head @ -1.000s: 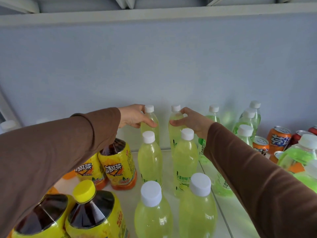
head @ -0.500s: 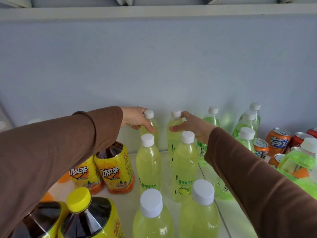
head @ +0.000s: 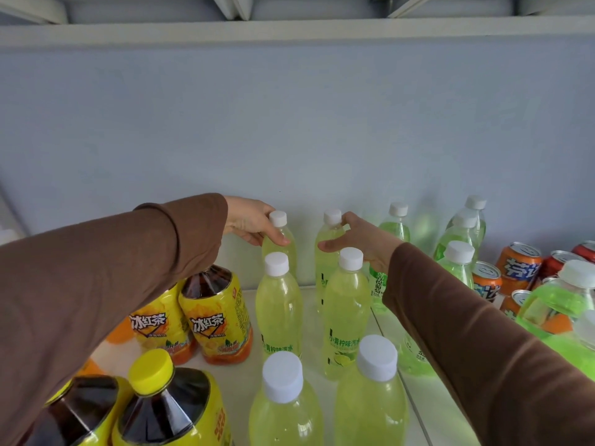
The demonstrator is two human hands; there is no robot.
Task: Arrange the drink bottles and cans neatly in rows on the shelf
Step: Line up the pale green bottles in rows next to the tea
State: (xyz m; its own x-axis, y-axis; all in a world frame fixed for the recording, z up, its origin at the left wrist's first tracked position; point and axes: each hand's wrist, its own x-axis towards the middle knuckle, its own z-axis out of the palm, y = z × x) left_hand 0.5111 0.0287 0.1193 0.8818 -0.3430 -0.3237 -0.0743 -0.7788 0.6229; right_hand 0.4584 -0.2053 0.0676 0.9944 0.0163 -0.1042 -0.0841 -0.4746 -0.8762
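Reaching to the back of the shelf (head: pixel 309 320), both hands are on the rearmost pair of pale lime bottles, right by the blue-grey back wall (head: pixel 289 123). The left hand (head: pixel 249 222) has fingers and thumb curled round the shoulder of the back-left bottle (head: pixel 283 243), just under its white cap. The right hand (head: pixel 360 241) grips the back-right bottle (head: pixel 328 249) the same way, thumb across the front.

Both bottles stand upright, long axis vertical, a gap apart. Each hand comes in from its own side, so neither has to cross over. Two more pairs of the same lime bottles stand in front of them, making two columns running away from the wall.

Looks-wise: clear plastic, yellow-green drink, white screw caps, thin labels. My guess is they just need nudging square with the columns. Iced tea bottles (head: pixel 219 317) sit left of the columns, orange cans (head: pixel 518 268) well off to the right.
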